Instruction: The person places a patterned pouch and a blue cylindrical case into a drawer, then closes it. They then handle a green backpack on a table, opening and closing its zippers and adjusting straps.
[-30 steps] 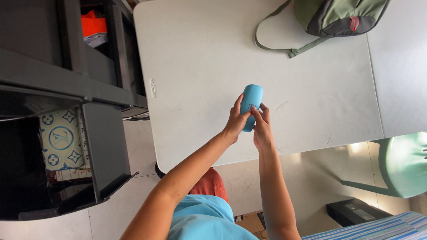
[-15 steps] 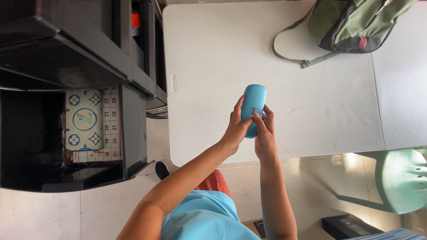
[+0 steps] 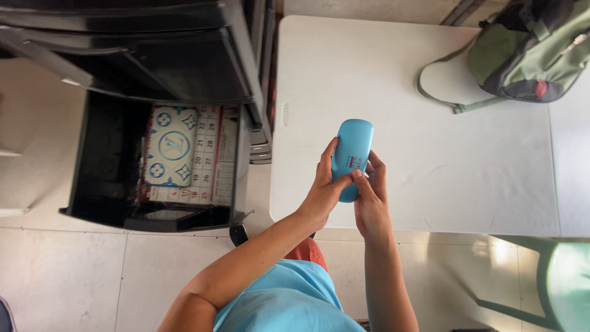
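- One white worktop fills the upper right of the view, its near edge running just past the person's wrists and its left edge beside a black cabinet.
- That black cabinet stands on the tiled floor at the left, with an open black drawer pulled out below it.
- Inside the drawer lies a flat printed calendar with blue round and diamond patterns on one half and a grid of squares on the other.
- At the far right corner of the worktop rests a green and grey backpack, one green strap looping out across the white surface towards the middle.
- Part of a pale green chair shows at the lower right, on the floor beyond the near edge of the worktop.
- Along the bottom edge, the person's light blue shirt is in view, with both bare forearms reaching up from it.
- Held above the worktop, near its left front part, is a light blue oblong case with rounded ends, standing lengthwise away from the person, with a small sticker on its top face.
- Wrapped around the left side of the case, the left hand grips it with fingers curled behind and the thumb along its edge.
- Grasping the near end of the case, the right hand has its thumb pressed on the top face by the sticker and its fingers along the right side.
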